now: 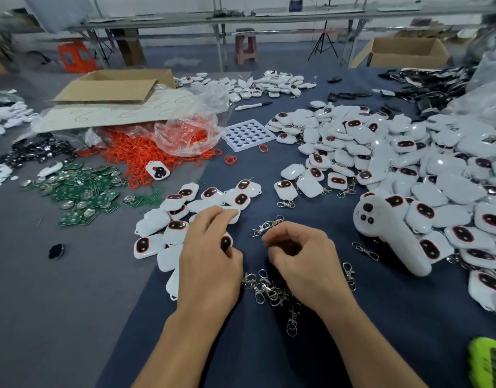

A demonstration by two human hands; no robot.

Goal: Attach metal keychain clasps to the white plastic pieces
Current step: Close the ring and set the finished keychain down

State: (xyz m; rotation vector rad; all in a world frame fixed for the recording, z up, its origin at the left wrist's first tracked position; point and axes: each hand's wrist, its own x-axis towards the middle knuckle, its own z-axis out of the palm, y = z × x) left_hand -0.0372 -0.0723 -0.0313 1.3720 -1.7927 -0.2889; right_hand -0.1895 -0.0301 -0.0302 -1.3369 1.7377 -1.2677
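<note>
My left hand [210,253] grips a white plastic piece [226,242] with a dark oval window, low over the dark blue table. Just to its right, my right hand [300,253] has its fingers curled, and a metal clasp [266,226] sticks out past its fingertips, apparently pinched. A loose heap of metal clasps [269,289] lies between and under my wrists. Several white pieces without clasps [185,214] are spread left of and beyond my left hand. A big pile of white pieces [409,163], many with clasps on them, fills the right side.
A white handheld controller [392,236] lies right of my right hand. Red rings [146,155] spill from a plastic bag, with green circuit boards [81,191] at the left. Farther back are a white holed tray [248,134] and a cardboard box [115,88]. A green object [490,362] sits bottom right.
</note>
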